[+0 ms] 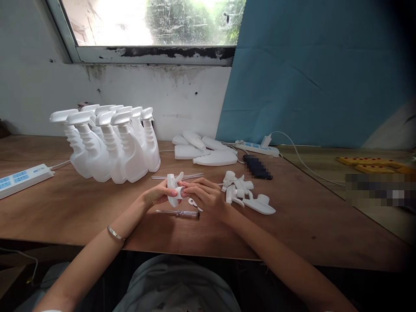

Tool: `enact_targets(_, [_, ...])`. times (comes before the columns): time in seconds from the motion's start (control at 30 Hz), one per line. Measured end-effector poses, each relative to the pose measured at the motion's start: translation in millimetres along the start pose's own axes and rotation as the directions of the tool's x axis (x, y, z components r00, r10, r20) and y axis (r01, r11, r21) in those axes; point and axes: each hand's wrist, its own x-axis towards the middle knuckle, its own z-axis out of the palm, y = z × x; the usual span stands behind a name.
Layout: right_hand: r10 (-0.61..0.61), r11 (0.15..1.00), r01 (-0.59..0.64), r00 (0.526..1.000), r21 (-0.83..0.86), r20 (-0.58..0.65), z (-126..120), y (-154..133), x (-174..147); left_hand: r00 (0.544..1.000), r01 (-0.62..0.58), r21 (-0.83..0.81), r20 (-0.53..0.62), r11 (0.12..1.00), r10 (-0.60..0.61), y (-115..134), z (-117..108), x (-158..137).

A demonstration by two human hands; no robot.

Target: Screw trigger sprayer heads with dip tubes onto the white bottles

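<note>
Hands meet at the middle of the brown wooden table (81, 208), seen from the head camera. Both are closed around one white trigger sprayer head (173, 190): the left hand (160, 193) grips it from the left side, fingers wrapped about its body, while the right hand (204, 195) pinches its right side with fingertips pressed together on the part (the exact point of contact is hidden by the fingers). The sprayer head is held just above the tabletop, its nozzle end pointing up. A thin bracelet (115, 234) circles the left wrist.

Directly below the hands lies a small screwdriver (178, 213) with a clear handle, flat on the wood. Just behind the hands rest clear dip tubes (191, 176), lying crosswise. To the right of the right hand sits a loose heap of more white sprayer heads (245, 193), touching one another.

Farther back on the left, a tight cluster of assembled white spray bottles (110, 147) stands upright. Near the wall in the centre, several capless bottles (208, 151) lie on their sides. One white power strip (19, 178) lies at the far left edge, another (256, 148) by the blue panel (308, 73).
</note>
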Motion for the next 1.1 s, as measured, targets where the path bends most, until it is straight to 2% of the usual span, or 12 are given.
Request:
enact_targets(0.2, [0.003,0.999,-0.003,1.000,0.033,0.005,1,3,1,0.999,-0.023,0.102,-0.035,0.995,0.027,2,0,1])
enact_targets(0.47, [-0.037,0.971,0.068,0.990,-0.229,0.135,8,11,-9,0.968,-0.118,0.419,-0.152,0.900,0.198,20,14,2])
enact_targets(0.7, [-0.015,0.920,0.056,0.994,-0.387,0.108,9,12,-7,0.927,-0.163,0.549,-0.199,0.820,0.317,17,16,5])
enact_targets(0.9, [0.077,0.940,-0.023,0.986,-0.339,0.146,9,15,-7,0.936,-0.146,0.567,-0.186,0.811,0.299,15,15,4])
enact_targets(1.1, [0.043,0.941,0.024,0.981,-0.337,0.191,8,10,-6,0.963,-0.113,0.542,-0.146,0.832,0.225,14,15,2])
